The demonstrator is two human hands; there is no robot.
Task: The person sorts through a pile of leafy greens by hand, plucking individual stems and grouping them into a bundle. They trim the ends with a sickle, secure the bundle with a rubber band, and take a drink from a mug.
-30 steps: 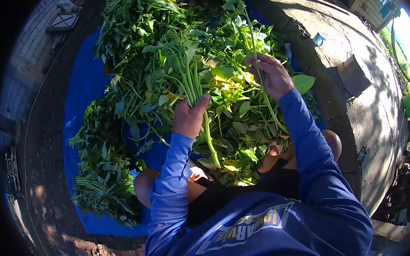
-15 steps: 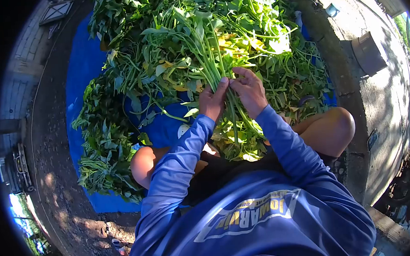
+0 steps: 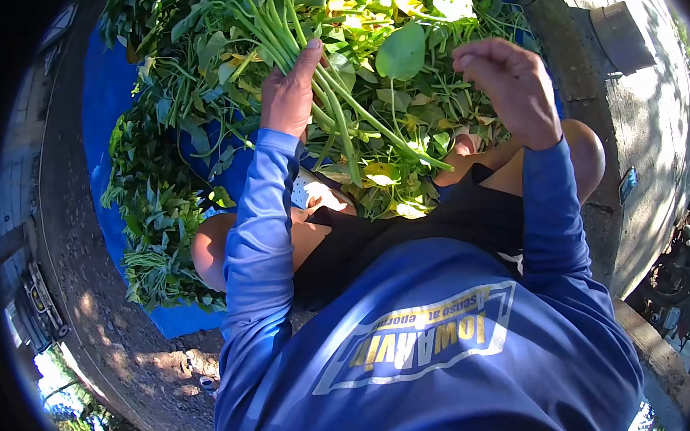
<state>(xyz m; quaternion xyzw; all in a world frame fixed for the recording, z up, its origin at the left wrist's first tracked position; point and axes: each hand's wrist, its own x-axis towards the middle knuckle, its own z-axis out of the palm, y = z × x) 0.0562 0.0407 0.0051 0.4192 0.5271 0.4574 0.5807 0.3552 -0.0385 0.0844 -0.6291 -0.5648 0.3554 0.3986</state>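
Observation:
My left hand [image 3: 294, 92] is wrapped round a bunch of long green leafy stems [image 3: 270, 30], thumb laid across them. The cut ends fan out below the fist, toward my lap. Off to the right, my right hand [image 3: 511, 87] is raised with its fingers curled in toward the thumb, and nothing shows in them. Between the hands, a single broad green leaf [image 3: 402, 51] on a thin stalk stands out above the pile. Beneath both hands spreads a heap of leafy greens [image 3: 218, 73], with some yellowed leaves mixed in.
A blue tarp [image 3: 103, 143] lies under the greens. More bunches of greens [image 3: 160, 227] line its left side. My crossed legs border the heap at the front. To the right are a concrete ledge [image 3: 649, 157] and a brownish box-like block [image 3: 622, 36]. Bare soil [image 3: 87, 255] runs along the left.
My right hand has come away from the bunch and moved right. My left hand, still holding the stems, has shifted left and up. A broad leaf now shows between the hands.

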